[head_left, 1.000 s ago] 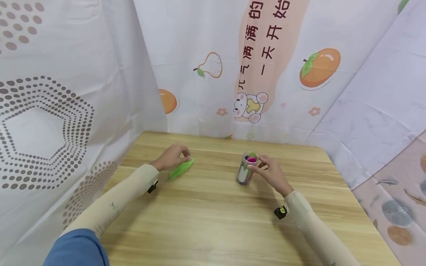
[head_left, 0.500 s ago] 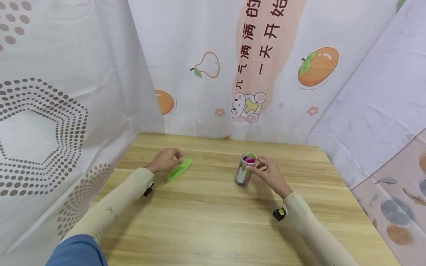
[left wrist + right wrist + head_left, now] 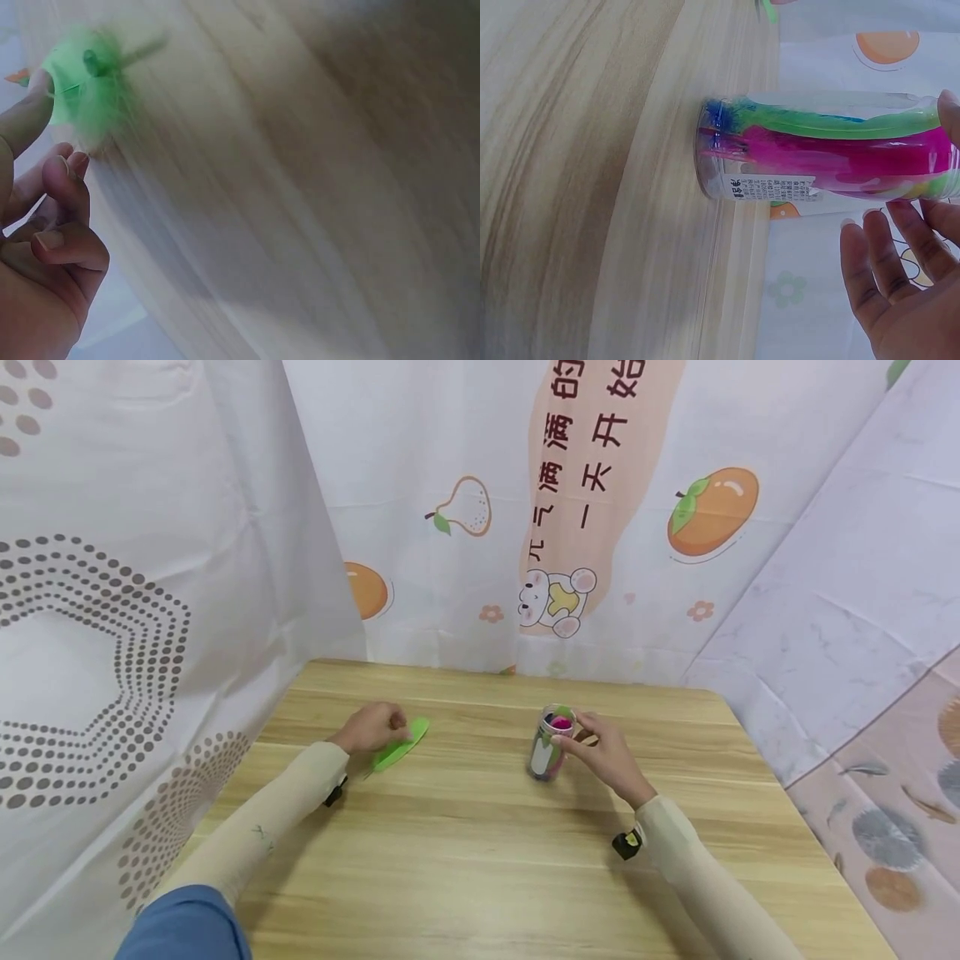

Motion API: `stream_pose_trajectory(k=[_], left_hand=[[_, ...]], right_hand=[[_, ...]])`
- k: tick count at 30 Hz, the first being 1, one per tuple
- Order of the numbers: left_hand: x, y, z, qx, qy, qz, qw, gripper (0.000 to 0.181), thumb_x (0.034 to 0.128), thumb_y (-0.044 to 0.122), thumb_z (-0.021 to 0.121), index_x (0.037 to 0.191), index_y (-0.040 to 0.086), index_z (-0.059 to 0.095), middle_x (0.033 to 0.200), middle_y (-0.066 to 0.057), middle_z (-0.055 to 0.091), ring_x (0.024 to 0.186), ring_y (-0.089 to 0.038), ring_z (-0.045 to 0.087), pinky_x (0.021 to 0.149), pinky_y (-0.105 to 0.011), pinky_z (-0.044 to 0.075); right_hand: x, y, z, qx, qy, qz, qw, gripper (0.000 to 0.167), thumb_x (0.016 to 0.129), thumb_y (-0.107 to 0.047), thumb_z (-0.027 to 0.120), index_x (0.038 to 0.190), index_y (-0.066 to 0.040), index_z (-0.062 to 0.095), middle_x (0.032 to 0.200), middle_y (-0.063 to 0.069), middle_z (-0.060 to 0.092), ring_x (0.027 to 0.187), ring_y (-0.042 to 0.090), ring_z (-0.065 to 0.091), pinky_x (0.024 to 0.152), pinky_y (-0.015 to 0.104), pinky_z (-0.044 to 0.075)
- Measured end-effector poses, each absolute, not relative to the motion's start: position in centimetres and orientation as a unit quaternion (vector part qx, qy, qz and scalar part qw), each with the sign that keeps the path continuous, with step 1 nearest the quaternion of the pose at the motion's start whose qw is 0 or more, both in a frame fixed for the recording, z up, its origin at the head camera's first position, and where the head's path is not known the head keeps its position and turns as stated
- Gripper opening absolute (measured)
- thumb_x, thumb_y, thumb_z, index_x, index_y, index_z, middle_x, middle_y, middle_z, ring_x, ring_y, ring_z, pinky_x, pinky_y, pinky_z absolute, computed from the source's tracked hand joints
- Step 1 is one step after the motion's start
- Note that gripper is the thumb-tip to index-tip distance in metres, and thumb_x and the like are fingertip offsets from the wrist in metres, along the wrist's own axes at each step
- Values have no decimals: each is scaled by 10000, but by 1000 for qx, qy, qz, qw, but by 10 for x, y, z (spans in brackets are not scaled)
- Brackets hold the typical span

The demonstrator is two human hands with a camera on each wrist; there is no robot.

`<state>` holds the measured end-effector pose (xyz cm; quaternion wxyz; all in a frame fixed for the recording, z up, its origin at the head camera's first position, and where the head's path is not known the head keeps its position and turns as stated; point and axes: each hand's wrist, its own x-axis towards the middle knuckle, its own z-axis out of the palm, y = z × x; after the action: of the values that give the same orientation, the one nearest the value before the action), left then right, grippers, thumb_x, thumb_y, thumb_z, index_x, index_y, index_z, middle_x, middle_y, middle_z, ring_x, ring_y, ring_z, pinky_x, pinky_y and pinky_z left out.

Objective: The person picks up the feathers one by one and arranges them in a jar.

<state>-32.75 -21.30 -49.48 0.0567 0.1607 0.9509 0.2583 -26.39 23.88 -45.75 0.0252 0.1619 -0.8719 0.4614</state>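
Observation:
A bright green feather (image 3: 402, 745) lies near the left part of the tabletop, its thin quill pointing toward the person. My left hand (image 3: 372, 727) is over it; in the left wrist view one digit reaches the blurred feather (image 3: 79, 86), while the other fingers are bent with a gap below it. On the right, my right hand (image 3: 606, 752) grips a clear jar (image 3: 547, 747) near its open rim, thumb on one side and fingers on the other. Green, magenta and blue feathers (image 3: 840, 154) fill the jar. Its base stands on the table, slightly tilted.
The wooden table (image 3: 480, 860) runs back to a white curtain (image 3: 420, 435) printed with fruit and writing. Another curtain (image 3: 247, 518) hangs close along the left side. A small black device (image 3: 627, 844) sits at the right wrist.
My left hand has drawn back a little leftward along the feather, then its fingers came down toward it. The right hand and jar stay in place. The head view has shifted slightly.

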Motion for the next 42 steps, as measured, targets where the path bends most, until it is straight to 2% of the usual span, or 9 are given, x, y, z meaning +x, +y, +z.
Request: stream_pose_trajectory(k=[6,10,19,24,28,35,42], left_hand=[[-328,-210,-496,167,949,257,68,169,903,222,818,916,81,726,892,-15,699,810,-170,632,735,-350,539],[-329,-208,-496,172,944,270,78,119,903,159,811,865,97,717,863,-2,693,778,-150,623,711,-315,535],[-327,-210,-488,173,938,288,82,113,950,104,744,1026,20,741,948,-50,720,835,-173,652,784,-371,554],[-324,-209,-483,172,942,277,73,64,968,98,719,988,48,754,948,-41,726,860,-166,651,824,-388,549],[-322,-206,-479,178,940,284,62,53,967,93,712,967,43,730,928,-48,710,850,-183,644,787,-379,544],[-321,-201,-472,188,939,287,36,223,978,88,676,1170,-17,718,1013,-89,722,909,-206,661,792,-385,556],[-319,-195,-460,192,936,294,7,134,1007,151,670,1004,35,737,941,-50,720,762,-153,588,702,-328,504]], right_hand=[[-264,237,-457,165,-872,460,25,687,915,-520,748,1470,-151,580,1250,35,647,1019,269,641,792,428,549],[-263,237,-456,163,-871,463,20,703,915,-526,746,1482,-153,566,1263,34,637,1029,272,634,789,431,547],[-265,238,-454,162,-871,464,14,685,921,-533,736,1493,-199,557,1345,21,608,1061,264,625,800,421,544],[-267,239,-455,166,-869,466,16,676,925,-527,735,1491,-202,559,1358,21,605,1057,272,623,796,428,543],[-266,240,-456,165,-868,468,14,681,921,-528,739,1493,-207,556,1360,21,605,1052,275,624,791,429,542],[-265,240,-458,165,-868,468,14,684,917,-537,739,1488,-204,562,1343,19,609,1046,267,623,794,433,539],[-264,240,-457,161,-868,469,15,705,915,-535,742,1492,-174,557,1334,34,613,1043,271,622,793,425,537]])
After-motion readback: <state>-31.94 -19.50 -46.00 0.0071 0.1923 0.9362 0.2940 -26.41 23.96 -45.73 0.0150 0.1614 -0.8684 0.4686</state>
